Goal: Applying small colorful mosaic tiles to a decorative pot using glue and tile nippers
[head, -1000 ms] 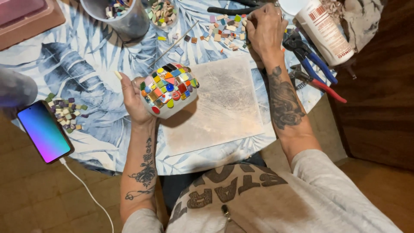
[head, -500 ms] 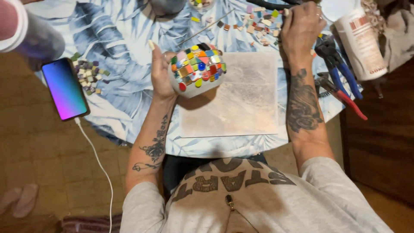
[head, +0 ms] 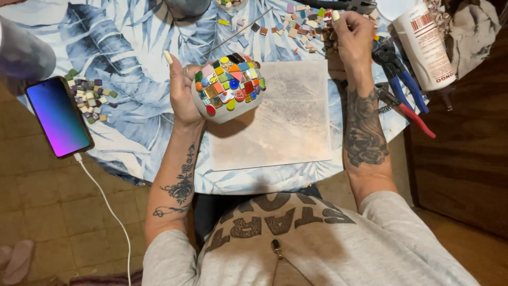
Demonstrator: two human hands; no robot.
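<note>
Resting near the surface's (head: pixel 132 132) front edge is a pale square tile (head: pixel 286 122), with a lit phone (head: pixel 58 116) on a white cable at the left rim. Above the tile, the left hand (head: pixel 182 95) has its grip wrapped closed around a white pot (head: pixel 227 92) covered in coloured mosaic pieces, held tilted. Farther back, the right hand (head: pixel 352 39) is curled over loose coloured tiles (head: pixel 299 21); whether its grip holds one cannot be told. Blue-handled pliers (head: pixel 402 79) and a white bottle (head: pixel 423 45) lie just right.
</note>
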